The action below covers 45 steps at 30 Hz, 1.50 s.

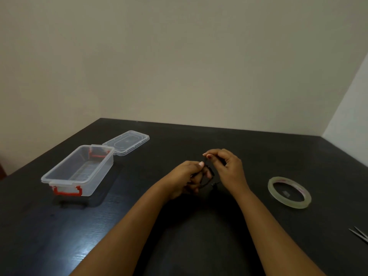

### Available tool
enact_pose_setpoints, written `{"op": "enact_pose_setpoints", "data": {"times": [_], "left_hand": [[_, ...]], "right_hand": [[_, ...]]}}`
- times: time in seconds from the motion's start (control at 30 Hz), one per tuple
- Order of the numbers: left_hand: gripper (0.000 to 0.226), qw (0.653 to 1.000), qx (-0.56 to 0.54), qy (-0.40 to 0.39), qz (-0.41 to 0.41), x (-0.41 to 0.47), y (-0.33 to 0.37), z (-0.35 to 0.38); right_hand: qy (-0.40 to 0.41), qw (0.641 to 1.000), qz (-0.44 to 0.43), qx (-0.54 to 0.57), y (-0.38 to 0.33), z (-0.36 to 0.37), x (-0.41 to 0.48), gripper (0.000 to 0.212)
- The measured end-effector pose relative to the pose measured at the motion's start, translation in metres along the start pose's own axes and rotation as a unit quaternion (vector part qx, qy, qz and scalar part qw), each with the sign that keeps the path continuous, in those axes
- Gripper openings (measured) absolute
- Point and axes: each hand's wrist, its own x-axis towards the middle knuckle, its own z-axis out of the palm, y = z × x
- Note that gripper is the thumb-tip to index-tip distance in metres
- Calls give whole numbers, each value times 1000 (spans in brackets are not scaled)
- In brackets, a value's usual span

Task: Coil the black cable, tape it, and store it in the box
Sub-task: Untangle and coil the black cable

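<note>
Cable: the black cable (210,171) is being held in small loops between both hands, just above the dark table (139,220).
Left hand (184,179): its fingers are being kept curled round the loops.
Right hand (227,166): a strand is being pinched.
Box (101,175): being left open, far left.
Tape roll (286,203): lying right.

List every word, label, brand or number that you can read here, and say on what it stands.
None can be read.
On the roll of clear tape: faint pink print on the inner ring, too blurred to read.
On the clear plastic box and its lid: no label shows.
</note>
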Motion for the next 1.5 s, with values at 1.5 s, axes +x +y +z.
{"op": "enact_pose_setpoints", "data": {"times": [1.5], "left_hand": [[35,980,-177,87,-37,0,-1,-14]], "right_hand": [[-7,995,-44,-85,-23,29,-9,19]]}}
